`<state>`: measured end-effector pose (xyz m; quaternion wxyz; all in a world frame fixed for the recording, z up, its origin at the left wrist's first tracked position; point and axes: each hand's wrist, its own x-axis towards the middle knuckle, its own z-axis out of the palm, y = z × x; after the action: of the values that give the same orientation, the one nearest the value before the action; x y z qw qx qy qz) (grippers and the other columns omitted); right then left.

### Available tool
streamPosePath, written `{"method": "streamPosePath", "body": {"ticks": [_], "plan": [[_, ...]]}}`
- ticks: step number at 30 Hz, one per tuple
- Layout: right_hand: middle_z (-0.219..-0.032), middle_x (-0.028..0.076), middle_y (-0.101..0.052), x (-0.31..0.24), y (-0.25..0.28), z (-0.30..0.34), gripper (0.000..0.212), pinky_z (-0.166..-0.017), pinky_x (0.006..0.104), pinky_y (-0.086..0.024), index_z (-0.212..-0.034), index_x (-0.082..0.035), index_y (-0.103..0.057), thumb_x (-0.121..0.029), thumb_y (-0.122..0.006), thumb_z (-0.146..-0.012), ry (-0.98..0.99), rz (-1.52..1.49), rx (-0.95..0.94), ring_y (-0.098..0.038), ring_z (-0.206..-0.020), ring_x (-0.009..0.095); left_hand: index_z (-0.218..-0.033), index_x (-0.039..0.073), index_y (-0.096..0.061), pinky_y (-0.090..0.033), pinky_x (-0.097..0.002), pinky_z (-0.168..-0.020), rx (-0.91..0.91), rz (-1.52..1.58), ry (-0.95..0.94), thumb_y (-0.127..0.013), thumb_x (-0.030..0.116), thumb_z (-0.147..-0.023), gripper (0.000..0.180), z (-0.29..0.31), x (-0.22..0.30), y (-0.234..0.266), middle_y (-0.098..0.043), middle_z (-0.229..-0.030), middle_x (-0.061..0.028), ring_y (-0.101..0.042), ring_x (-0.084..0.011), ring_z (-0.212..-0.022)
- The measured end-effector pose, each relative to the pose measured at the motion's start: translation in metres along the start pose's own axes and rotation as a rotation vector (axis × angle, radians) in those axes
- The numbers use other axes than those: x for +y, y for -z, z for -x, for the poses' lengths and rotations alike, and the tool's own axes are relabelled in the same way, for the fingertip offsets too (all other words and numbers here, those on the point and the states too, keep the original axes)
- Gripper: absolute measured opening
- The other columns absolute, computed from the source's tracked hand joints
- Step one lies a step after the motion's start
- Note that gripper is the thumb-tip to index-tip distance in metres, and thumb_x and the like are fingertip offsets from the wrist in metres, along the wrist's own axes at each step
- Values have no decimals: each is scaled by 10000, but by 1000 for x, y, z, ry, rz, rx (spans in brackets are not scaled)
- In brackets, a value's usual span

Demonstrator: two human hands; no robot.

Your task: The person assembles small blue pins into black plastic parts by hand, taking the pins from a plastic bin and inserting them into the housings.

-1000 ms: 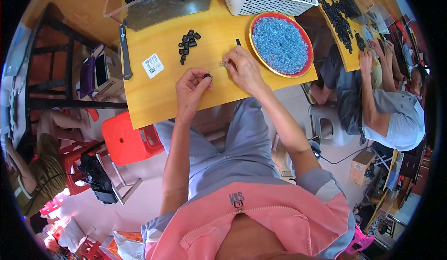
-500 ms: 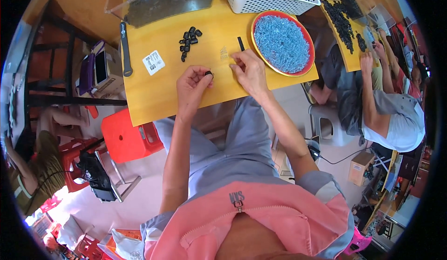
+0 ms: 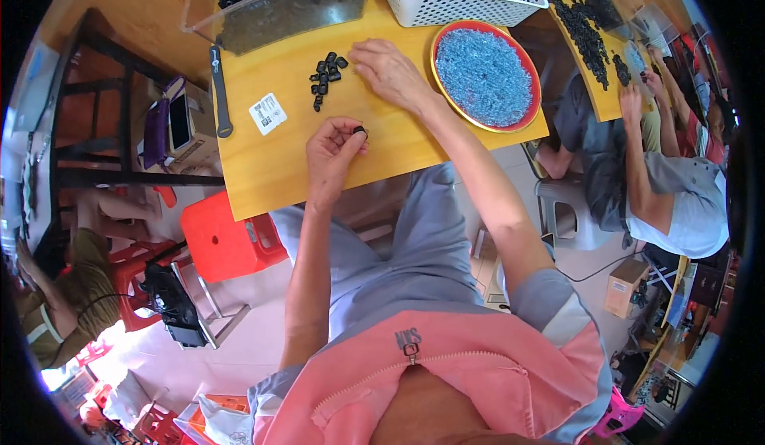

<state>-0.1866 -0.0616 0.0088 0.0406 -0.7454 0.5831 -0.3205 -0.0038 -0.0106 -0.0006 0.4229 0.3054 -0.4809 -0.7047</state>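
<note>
A small, rounded black piece (image 3: pixel 359 129) is pinched by the left hand (image 3: pixel 331 146); the right hand's (image 3: pixel 388 75) hold cannot be told. Stubby black cylinders (image 3: pixel 323 78) beside it could be scattered by brushing fingertips.

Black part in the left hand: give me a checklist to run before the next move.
1. Black part gripped: ok, between the left hand's thumb and fingers.
2. Its far side sound: cannot tell, fingers cover it.
3. Right hand free: cannot tell, its fingertips' undersides are hidden.
4. Loose black parts within the right hand's reach: ok, seemingly, they lie just beside its fingertips.
5. Red bowl well away from the table's edge: not ok, it sits close to the right edge.
</note>
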Motion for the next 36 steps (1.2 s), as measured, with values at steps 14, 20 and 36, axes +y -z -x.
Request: {"method": "streamPosePath", "body": {"ticks": [14, 20, 36], "plan": [[-1198, 180, -488, -18, 9, 46, 342, -917, 354, -404, -1155, -7, -497, -16, -496, -812, -75, -65, 124, -473, -1110, 323, -936, -18, -541, -476, -209, -629, 14, -11, 11, -575, -6, -804, 137, 1, 4, 0, -577, -807, -45, -561, -87, -678], [-948, 166, -590, -13, 9, 54, 223, -790, 341, -450, -938, 10, -597, 72, -477, -761, -256, -154, 390, -564, -929, 315, -934, -14, -543, -480, -207, -623, 19, -12, -17, -575, -10, -803, 135, 0, 0, 1, -569, -791, -36, -561, -86, -675], [-754, 120, -552, -42, -8, 33, 193, -652, 403, -413, -720, -43, -557, -187, -680, -680, -455, 94, 223, -542, -743, 296, -935, -6, -545, -478, -203, -620, 11, 16, 6, -574, -3, -809, 129, 0, -1, 2, -574, -796, -32, -559, -79, -680]]}}
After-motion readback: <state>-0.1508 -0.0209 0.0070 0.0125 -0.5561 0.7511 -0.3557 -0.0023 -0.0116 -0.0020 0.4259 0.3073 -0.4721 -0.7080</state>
